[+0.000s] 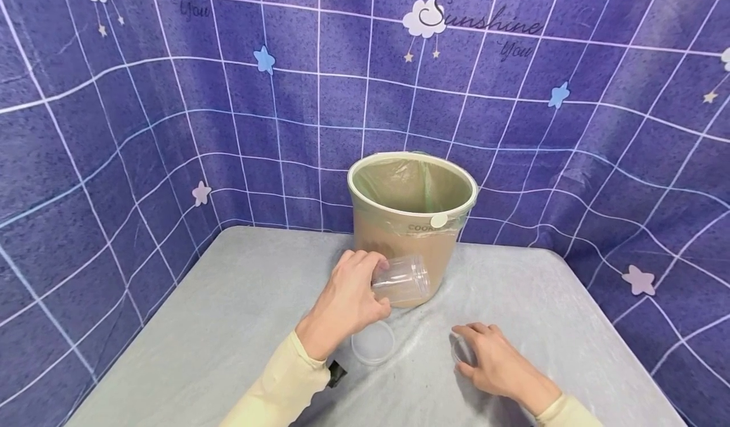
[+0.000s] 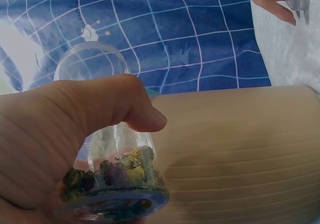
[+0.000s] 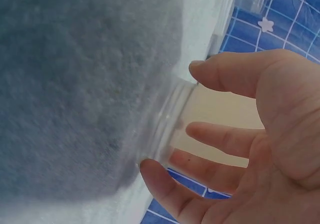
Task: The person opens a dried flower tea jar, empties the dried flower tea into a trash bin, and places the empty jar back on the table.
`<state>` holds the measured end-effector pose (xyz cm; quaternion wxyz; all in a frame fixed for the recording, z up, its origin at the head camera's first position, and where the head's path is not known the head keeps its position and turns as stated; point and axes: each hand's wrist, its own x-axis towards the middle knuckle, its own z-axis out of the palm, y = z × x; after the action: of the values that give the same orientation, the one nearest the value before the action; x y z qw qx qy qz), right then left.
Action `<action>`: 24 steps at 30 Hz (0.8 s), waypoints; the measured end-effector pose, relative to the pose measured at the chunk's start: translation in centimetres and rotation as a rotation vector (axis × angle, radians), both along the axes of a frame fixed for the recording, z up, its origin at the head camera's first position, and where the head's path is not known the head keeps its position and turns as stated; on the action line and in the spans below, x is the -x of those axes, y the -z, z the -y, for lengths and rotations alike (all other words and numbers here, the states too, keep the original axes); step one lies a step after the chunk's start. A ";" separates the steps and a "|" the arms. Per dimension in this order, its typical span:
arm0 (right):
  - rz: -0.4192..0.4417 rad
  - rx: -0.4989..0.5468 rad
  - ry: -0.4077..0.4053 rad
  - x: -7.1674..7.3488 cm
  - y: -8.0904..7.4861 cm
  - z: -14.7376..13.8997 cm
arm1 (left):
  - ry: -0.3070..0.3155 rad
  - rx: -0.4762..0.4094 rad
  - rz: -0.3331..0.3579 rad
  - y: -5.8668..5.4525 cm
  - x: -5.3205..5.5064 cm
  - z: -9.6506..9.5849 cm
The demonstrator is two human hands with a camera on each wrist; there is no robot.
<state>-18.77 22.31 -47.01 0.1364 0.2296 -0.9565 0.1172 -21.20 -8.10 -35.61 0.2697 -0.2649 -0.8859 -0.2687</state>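
My left hand [image 1: 353, 294] grips a clear plastic jar [image 1: 402, 279], which lies tilted on its side in the air, mouth to the right, in front of the bin. Dried flowers [image 2: 125, 171] in yellow, purple and green show near the jar's base in the left wrist view. Low over the grey tabletop, my right hand [image 1: 493, 360] has its thumb and fingers curled round a clear round lid [image 3: 167, 119], fingertips right at its rim. Between the hands, nearer the left, another shallow clear round piece [image 1: 373, 343] lies flat on the table.
A tan bin [image 1: 371, 230] with a pale rim and a green liner bag [image 1: 399, 177] stands at the back of the table [image 1: 274, 287]. Blue cloth [image 1: 319, 97] with white grid lines hangs behind and on both sides. A small black piece [image 1: 336, 374] sits beside the left sleeve.
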 end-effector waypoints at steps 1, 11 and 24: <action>-0.008 -0.002 -0.002 0.0 -0.1 0.0 | -0.003 -0.002 -0.001 -0.1 -0.1 0.0; -0.132 -0.009 -0.045 0.3 -0.7 -0.3 | 0.000 -0.005 -0.021 -0.8 -0.4 0.0; -0.198 0.041 -0.031 0.4 -2.1 -0.3 | -0.007 0.002 -0.093 -1.7 -0.9 0.3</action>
<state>-19.17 22.56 -44.90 0.2330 0.2519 -0.9322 0.1154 -20.25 -8.37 -33.93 0.3114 -0.2743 -0.8736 -0.2544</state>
